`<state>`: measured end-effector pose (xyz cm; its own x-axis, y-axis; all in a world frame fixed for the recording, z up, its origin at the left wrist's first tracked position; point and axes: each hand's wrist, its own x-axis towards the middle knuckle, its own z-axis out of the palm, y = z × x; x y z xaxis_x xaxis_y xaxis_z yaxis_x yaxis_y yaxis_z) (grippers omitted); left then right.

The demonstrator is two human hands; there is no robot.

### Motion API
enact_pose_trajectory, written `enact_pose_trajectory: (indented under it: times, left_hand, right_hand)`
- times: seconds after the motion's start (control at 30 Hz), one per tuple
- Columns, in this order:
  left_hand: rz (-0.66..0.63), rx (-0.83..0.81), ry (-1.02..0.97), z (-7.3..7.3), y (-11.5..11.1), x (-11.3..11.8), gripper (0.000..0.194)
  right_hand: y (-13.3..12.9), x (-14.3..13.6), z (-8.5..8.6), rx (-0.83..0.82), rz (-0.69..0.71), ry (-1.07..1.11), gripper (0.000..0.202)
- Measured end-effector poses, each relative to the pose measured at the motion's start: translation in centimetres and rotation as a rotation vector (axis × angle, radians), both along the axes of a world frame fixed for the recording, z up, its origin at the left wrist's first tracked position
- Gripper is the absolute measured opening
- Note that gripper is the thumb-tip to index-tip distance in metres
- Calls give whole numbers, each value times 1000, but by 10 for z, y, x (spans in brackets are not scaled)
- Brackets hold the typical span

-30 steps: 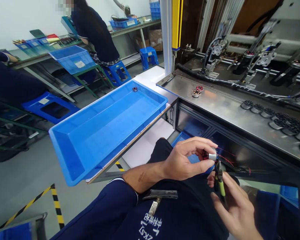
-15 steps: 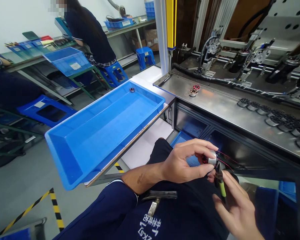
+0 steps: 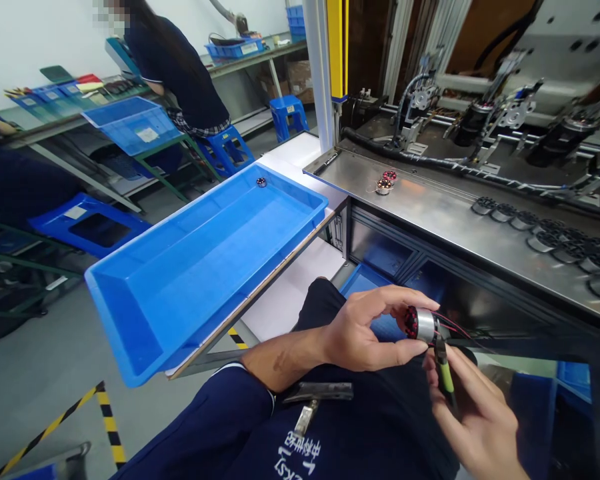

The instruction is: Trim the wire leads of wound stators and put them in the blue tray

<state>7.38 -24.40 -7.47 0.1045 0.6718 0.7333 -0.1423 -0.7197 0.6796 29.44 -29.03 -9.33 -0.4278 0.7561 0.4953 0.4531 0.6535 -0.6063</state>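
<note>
Between the thumb and fingers of my left hand (image 3: 367, 327) is a motor stator (image 3: 424, 325), a silver ring with red and black windings at its left end. Thin red wires trail from its right side. My right hand (image 3: 480, 407) is closed around cutting pliers (image 3: 445, 373) with yellow-green and dark handles. The jaws of the pliers point up against the wire side of the stator; whether a wire lies between them I cannot make out. Both hands are above my lap.
A blue tray (image 3: 205, 267) on my left holds one small motor part (image 3: 261, 182). On the metal bench (image 3: 430, 220) lie two wound stators (image 3: 384, 185), a pen (image 3: 329, 162) and a cluster of black-and-silver parts (image 3: 545, 235). Machine fixtures stand behind. A person (image 3: 177, 73) sits at the far bench.
My left fingers have shifted on the stator, so more of its silver ring and red windings shows. The pliers stay at its wire side, slightly lower and farther right.
</note>
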Motion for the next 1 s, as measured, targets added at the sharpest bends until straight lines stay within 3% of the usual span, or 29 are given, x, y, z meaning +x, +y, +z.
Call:
enact_pose_trajectory:
  times: [0.57,0.83,1.0]
  left_hand:
    - [77,115,100,0,4,-1,38]
    - [-43,95,48,-3,9,-2,28]
    - [139,219,130,-5,13,-4,54]
  right_hand:
    - [1,-1,5,26,-19,3,73]
    - [0,9,-3,-148,-106,63,61]
    - [-5,9,10,-221,-57,144,63]
